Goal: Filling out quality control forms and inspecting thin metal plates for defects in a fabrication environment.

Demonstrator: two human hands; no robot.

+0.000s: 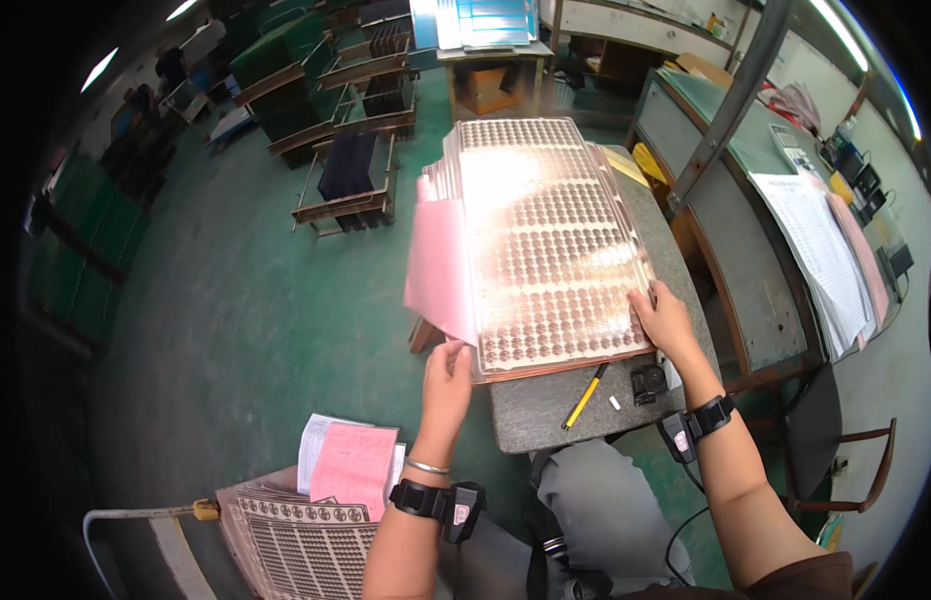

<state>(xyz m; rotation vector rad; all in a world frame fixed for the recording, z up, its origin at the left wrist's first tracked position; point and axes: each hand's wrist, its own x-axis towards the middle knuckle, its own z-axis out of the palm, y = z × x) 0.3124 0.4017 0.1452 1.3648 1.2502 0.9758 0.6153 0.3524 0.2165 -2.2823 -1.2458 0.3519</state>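
A stack of shiny copper-coloured panels [546, 262], patterned with rows of small round shapes, lies on a grey table. From its left side hangs a pink sheet [441, 265]. My left hand [447, 385] is closed at the sheet's lower corner, beside the near left corner of the stack; what lies between the fingertips is partly hidden. On the right edge, my right hand [666, 318] grips the top panel, its thumb over the face and the other fingers at the side.
On the grey table [526, 420] lie a yellow marker [586, 397], a small white piece [615, 403] and a black device [648, 384]. More panels [306, 545] with pink and white papers [354, 465] stand low left. A bench [746, 290] is at right, racks [351, 180] behind.
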